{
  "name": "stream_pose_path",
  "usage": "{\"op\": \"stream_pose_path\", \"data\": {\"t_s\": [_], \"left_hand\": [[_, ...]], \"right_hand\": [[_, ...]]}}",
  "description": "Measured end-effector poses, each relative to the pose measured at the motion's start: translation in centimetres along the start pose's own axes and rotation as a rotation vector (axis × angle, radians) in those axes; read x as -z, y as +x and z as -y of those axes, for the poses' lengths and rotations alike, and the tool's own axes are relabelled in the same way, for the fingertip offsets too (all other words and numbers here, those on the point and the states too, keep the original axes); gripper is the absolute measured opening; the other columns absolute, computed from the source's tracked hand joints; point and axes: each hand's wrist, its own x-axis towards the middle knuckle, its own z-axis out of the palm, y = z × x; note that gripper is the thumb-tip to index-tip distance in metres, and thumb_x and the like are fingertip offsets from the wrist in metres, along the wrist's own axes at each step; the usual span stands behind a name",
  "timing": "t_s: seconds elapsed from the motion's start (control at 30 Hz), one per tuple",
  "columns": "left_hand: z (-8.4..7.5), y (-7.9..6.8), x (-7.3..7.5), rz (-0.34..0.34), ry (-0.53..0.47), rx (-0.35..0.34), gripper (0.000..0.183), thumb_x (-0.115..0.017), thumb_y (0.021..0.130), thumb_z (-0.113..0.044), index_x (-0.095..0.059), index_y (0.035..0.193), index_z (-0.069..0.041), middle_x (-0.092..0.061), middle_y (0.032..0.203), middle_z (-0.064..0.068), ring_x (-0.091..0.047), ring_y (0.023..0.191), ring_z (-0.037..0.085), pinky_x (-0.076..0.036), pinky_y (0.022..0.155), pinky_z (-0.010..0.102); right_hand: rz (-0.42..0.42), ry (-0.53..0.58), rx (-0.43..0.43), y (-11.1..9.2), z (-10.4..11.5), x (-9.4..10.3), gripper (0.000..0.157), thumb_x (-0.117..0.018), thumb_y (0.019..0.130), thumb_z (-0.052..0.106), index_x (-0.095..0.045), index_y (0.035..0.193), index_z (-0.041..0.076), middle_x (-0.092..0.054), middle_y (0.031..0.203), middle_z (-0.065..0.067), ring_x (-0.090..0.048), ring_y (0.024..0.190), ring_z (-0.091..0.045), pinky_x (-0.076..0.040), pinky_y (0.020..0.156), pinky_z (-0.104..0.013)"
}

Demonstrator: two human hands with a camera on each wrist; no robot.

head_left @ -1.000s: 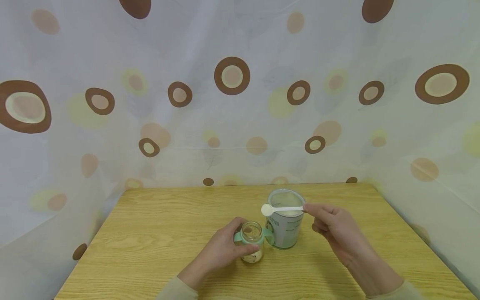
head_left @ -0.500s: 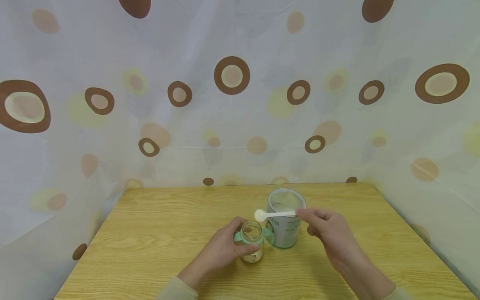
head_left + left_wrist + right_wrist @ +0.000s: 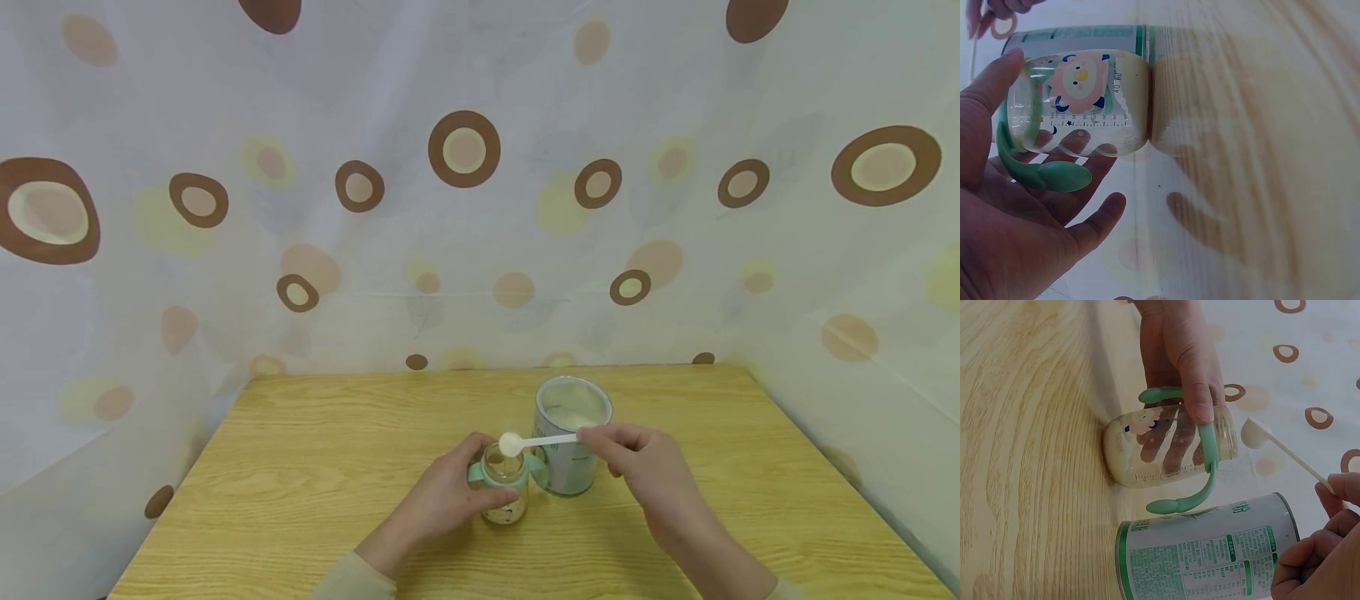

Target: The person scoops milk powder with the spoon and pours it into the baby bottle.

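A clear baby bottle (image 3: 504, 500) with a green two-handled collar stands uncapped on the table, pale powder in its bottom. My left hand (image 3: 447, 493) grips it round the upper body, thumb on the near side and fingers behind, as the right wrist view shows. A printed animal and a measuring scale mark its wall (image 3: 1082, 81). My right hand (image 3: 645, 467) pinches the handle end of a white measuring scoop (image 3: 1257, 433). The scoop's bowl, heaped with pale powder, is right over the bottle's mouth (image 3: 1227, 432).
Just right of the bottle stands an open milk powder can (image 3: 573, 462), pale powder showing inside. Its green-and-white printed side (image 3: 1210, 550) is close to one bottle handle. A patterned curtain (image 3: 465, 250) surrounds the wooden table (image 3: 315, 450) at the back and sides.
My right hand has carried the scoop left and toward me, from over the can to over the bottle's mouth. The left hand, bottle and can have stayed in place.
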Motion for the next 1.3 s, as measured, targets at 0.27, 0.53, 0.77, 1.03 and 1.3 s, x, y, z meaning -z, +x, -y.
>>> {"op": "stream_pose_path", "data": {"t_s": [0.27, 0.53, 0.77, 1.03, 1.3], "left_hand": [[-0.1, 0.0, 0.0, 0.004, -0.001, 0.001, 0.057, -0.091, 0.094, -0.044, -0.063, 0.138, -0.021, -0.073, 0.126, -0.002, -0.068, 0.117, 0.02, -0.054, 0.104, 0.056], [-0.1, 0.0, 0.1, -0.002, 0.013, 0.002, 0.057, -0.091, 0.093, -0.045, -0.063, 0.137, -0.023, -0.072, 0.123, -0.01, -0.068, 0.117, 0.019, -0.054, 0.103, 0.056], [-0.1, 0.0, 0.1, -0.005, 0.024, -0.003, 0.057, -0.091, 0.093, -0.046, -0.064, 0.138, -0.023, -0.071, 0.122, -0.01, -0.067, 0.114, 0.018, -0.055, 0.101, 0.053], [0.0, 0.0, 0.1, 0.003, 0.019, -0.007, 0.057, -0.091, 0.094, -0.044, -0.064, 0.138, -0.021, -0.071, 0.121, -0.01, -0.067, 0.112, 0.017, -0.056, 0.097, 0.051], [0.0, 0.0, 0.1, 0.013, -0.012, -0.006, 0.056, -0.091, 0.095, -0.043, -0.064, 0.138, -0.02, -0.072, 0.123, -0.009, -0.068, 0.116, 0.018, -0.056, 0.101, 0.052]], "right_hand": [[-0.006, -0.054, 0.032, 0.0, -0.3, -0.5, 0.039, -0.083, 0.101, 0.043, -0.083, 0.121, 0.009, -0.077, 0.118, 0.001, -0.056, 0.134, -0.026, -0.045, 0.111, -0.053], [-0.03, -0.136, 0.108, -0.6, 0.0, -0.8, 0.035, -0.085, 0.099, 0.046, -0.086, 0.113, 0.013, -0.082, 0.11, -0.003, -0.059, 0.098, -0.016, -0.049, 0.083, -0.031], [-0.044, -0.233, 0.288, -1.0, -0.4, -1.2, 0.023, -0.086, 0.098, 0.038, -0.086, 0.105, 0.016, -0.057, 0.069, 0.002, -0.035, 0.059, -0.01, -0.033, 0.052, -0.026], [-0.157, -0.456, 0.79, -0.8, -1.6, -1.8, 0.018, -0.095, 0.087, 0.011, -0.087, 0.093, 0.026, -0.059, 0.076, 0.02, -0.049, 0.067, -0.005, -0.045, 0.056, -0.024], [-0.198, -0.534, 1.13, 0.1, -2.3, -1.6, 0.013, -0.096, 0.086, 0.018, -0.089, 0.096, 0.022, -0.074, 0.085, 0.019, -0.056, 0.073, -0.001, -0.045, 0.067, -0.015]]}}
